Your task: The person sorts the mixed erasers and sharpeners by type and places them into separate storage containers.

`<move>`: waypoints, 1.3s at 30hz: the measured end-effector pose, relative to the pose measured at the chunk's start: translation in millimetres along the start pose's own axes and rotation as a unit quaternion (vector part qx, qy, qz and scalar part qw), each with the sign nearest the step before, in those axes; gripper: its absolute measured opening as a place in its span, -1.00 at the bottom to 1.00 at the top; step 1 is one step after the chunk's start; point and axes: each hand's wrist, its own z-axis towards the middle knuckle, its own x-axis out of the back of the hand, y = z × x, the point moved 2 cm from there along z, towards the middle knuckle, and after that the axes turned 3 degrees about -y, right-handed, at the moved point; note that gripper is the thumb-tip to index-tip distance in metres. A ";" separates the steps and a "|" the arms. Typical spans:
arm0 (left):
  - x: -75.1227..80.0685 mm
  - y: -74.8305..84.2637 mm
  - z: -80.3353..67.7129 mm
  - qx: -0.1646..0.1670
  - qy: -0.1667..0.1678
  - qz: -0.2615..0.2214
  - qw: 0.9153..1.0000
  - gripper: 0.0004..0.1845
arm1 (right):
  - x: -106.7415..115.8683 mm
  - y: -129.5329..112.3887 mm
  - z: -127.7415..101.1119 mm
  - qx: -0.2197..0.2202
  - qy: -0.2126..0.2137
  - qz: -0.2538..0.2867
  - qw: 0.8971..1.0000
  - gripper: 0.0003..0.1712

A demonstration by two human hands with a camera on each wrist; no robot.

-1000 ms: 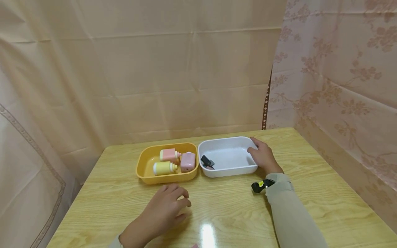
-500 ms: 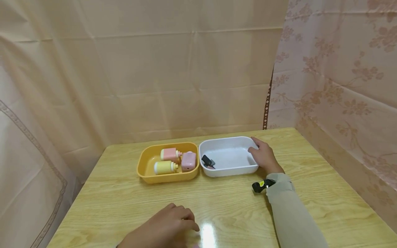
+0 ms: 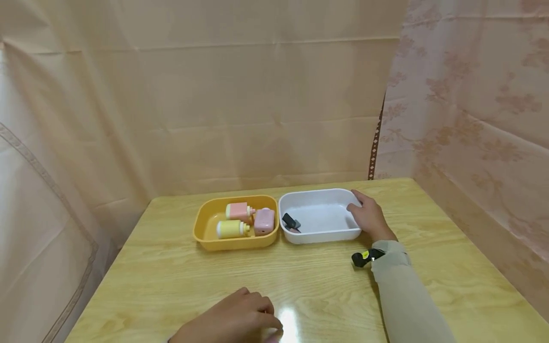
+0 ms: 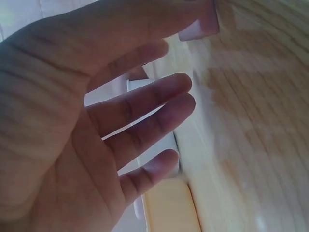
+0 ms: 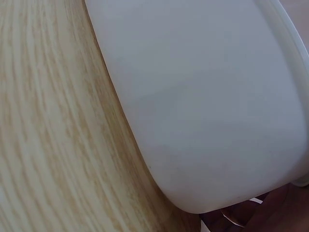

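My right hand (image 3: 370, 218) grips the white tray's (image 3: 319, 236) right end, fingers curled over its rim; my left hand (image 3: 238, 320) rests loosely curled on the table (image 3: 429, 267).

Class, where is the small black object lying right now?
In the head view, the small black object lies inside the white tub, at its left end, beside the yellow tub.

Warm yellows and pinks on pale wood.

The table (image 3: 429, 228) is light yellow wood grain. One tub (image 3: 206, 240) is mustard yellow and holds a pink bottle (image 3: 238, 210), a yellow bottle (image 3: 230, 229) and a pink block (image 3: 264, 221); the other tub (image 3: 330, 235) is white, with a small dark item (image 3: 289, 222), perhaps black and grey. The sleeve (image 3: 403, 295) is beige. The backdrop (image 3: 257, 95) is plain peach, the side curtain (image 3: 480, 95) pink with a floral print.
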 end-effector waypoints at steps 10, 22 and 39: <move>2.0 3.2 1.1 0.008 -0.020 0.012 1.000 -0.91 | 1.9 -0.4 -1.1 0.005 -0.004 -0.008 1.000 -0.20; 2.3 2.8 3.0 0.015 -0.030 0.010 0.999 -0.93 | 0.3 4.0 3.2 0.016 0.001 -0.005 1.000 -0.21; 9.2 8.6 17.6 0.008 0.043 0.075 0.996 -0.89 | -0.4 2.9 0.9 0.018 0.005 -0.008 1.000 -0.21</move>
